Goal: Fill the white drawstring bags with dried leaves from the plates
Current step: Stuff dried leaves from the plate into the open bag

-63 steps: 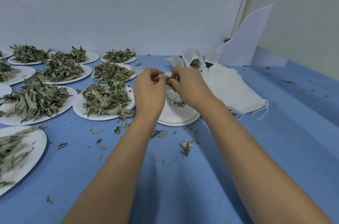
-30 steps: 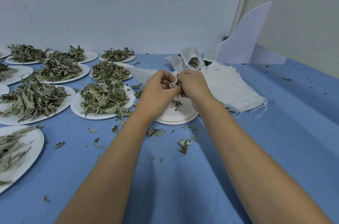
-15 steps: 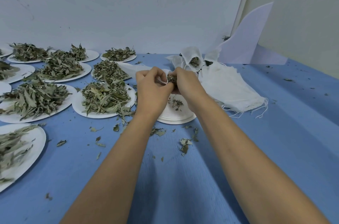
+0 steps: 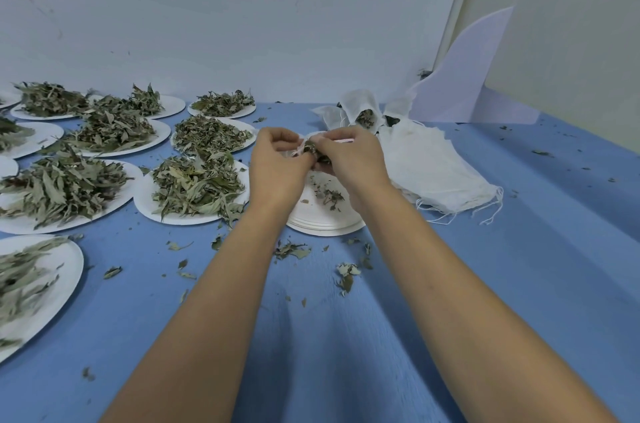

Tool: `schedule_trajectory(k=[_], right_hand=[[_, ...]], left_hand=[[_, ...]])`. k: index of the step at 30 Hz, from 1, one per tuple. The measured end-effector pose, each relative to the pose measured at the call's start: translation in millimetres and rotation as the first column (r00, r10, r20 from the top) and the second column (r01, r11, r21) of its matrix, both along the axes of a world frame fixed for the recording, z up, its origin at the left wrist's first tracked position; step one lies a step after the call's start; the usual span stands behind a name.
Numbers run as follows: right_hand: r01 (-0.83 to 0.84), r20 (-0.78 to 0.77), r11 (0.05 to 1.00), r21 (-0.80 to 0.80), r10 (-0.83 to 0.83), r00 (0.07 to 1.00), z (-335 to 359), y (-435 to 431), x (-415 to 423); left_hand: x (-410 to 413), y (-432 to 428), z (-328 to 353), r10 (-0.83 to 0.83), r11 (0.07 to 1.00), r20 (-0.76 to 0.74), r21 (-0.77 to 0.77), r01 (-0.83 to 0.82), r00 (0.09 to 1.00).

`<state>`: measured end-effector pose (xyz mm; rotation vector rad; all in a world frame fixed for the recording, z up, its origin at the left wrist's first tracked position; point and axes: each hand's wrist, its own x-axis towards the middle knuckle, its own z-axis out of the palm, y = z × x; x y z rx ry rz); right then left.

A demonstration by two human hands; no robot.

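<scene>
Both hands met above a stack of white paper plates [image 4: 325, 220] on the blue table [image 4: 519, 266]. The left hand [image 4: 277, 168] and the right hand [image 4: 355, 159] each had curled fingers pinching the small white drawstring bag [image 4: 313, 138], held between them with dried leaves [image 4: 310, 147] showing at its mouth. A heaped plate of leaves [image 4: 195, 185] sat just left of the stack. A pile of empty bags [image 4: 436, 169] lay to the right, and filled bags [image 4: 363, 111] stood behind. Leaf crumbs [image 4: 291, 249] littered the cloth near the wrists.
</scene>
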<state>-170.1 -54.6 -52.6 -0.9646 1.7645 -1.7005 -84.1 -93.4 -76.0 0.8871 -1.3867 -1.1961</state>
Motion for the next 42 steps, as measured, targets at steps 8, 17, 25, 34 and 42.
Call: schedule_trajectory(k=[8, 17, 25, 34, 42], right_hand=[[-0.032, -0.021, 0.998, 0.047, 0.033, 0.999, 11.4, 2.6, -1.2], [-0.037, -0.197, 0.999, 0.026, 0.041, 0.98, 9.2, 6.9, -3.9], [0.04, -0.396, 0.996, 0.082, -0.004, 0.918, 4.1, 6.5, -10.0], [-0.013, -0.44, 0.999, 0.039, 0.029, 0.897, 6.1, 6.5, 7.8], [0.086, -0.42, 0.996, -0.002, -0.079, 0.904, -0.4, 3.9, -0.2]], left_hand=[[1.6, -0.4, 3.2, 0.039, 0.991, -0.01, 0.131, -0.038, 0.999], [2.1, 0.5, 5.5, 0.057, 0.981, -0.093, 0.188, -0.038, 0.994], [3.1, 0.5, 11.0, 0.013, 0.969, -0.178, 0.244, 0.031, 0.984], [7.4, -6.1, 0.2, 0.245, 0.966, 0.07, 0.064, -0.25, 0.967], [6.8, -1.5, 8.5, 0.012, 0.982, -0.016, 0.186, -0.009, 1.0]])
